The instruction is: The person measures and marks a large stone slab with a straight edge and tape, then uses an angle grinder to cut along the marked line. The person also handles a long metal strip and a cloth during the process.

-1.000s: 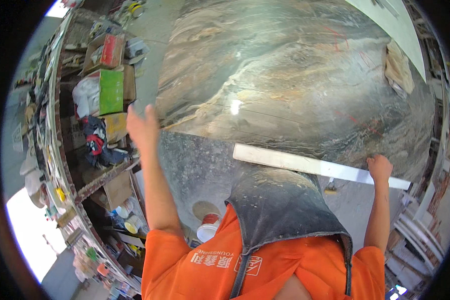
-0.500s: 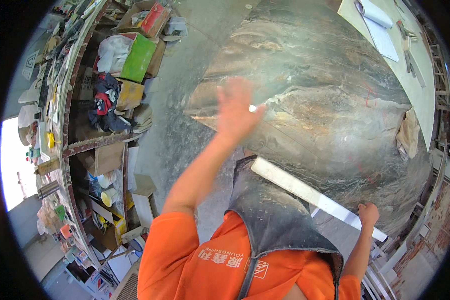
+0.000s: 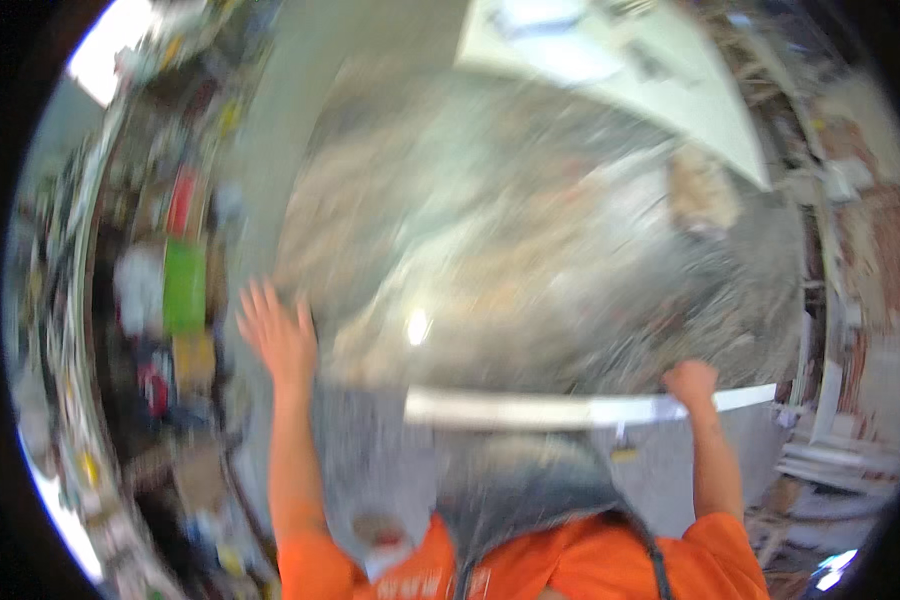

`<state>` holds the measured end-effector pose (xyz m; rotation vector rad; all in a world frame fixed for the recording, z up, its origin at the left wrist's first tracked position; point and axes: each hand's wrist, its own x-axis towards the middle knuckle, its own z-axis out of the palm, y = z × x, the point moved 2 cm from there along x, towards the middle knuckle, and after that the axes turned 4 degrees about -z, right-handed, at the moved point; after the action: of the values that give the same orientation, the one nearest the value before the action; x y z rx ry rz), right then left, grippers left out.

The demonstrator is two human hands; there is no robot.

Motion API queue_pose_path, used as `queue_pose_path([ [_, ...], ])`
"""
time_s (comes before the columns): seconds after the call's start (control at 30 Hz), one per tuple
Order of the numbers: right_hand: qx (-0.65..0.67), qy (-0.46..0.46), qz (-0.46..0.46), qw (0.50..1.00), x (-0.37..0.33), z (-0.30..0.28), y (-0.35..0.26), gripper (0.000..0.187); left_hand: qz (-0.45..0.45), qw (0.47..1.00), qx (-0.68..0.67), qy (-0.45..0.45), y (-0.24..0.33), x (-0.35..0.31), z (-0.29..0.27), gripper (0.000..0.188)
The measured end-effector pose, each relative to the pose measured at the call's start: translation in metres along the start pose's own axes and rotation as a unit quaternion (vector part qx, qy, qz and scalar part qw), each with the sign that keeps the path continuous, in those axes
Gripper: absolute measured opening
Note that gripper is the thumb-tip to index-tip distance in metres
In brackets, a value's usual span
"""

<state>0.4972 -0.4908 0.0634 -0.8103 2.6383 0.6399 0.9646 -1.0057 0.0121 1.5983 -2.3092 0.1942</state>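
the work at the slab looks under way: the marbled sheet lies spread out in front of the person, and a long white bar runs along its near edge, just before the dark apron. no finished result can be made out, and blur hides how much is left. the left hand is by the slab's left edge, its fingers spread wide with nothing in them; whether they touch the surface is unclear. the right hand is at the near edge, its wrist crossing over the bar; its fingers look folded in, but i cannot tell whether they are closed on anything. a crumpled tan cloth lies farther off, near the slab's right side.
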Motion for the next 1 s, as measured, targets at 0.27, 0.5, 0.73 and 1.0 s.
queue_pose_path([
  [0.27, 0.050, -0.031, -0.067, 0.996, 0.004, -0.007, 0.006, 0.034, 0.091, 0.974, -0.097, -0.182, 0.225, -0.103, -0.035, 0.072],
  [0.5, 0.209, 0.045, -0.232, 0.949, 0.004, 0.016, 0.039, 0.028, 0.193, 0.964, -0.122, -0.134, 0.413, -0.211, -0.044, 0.070],
  [0.73, 0.468, 0.087, -0.361, 0.802, 0.013, 0.034, 0.095, 0.045, 0.212, 0.963, -0.091, -0.138, 0.530, -0.272, -0.049, 0.068],
  [1.0, 0.593, 0.007, -0.411, 0.693, 0.047, 0.062, 0.112, 0.053, 0.172, 0.973, -0.068, -0.140, 0.536, -0.275, -0.039, 0.067],
])
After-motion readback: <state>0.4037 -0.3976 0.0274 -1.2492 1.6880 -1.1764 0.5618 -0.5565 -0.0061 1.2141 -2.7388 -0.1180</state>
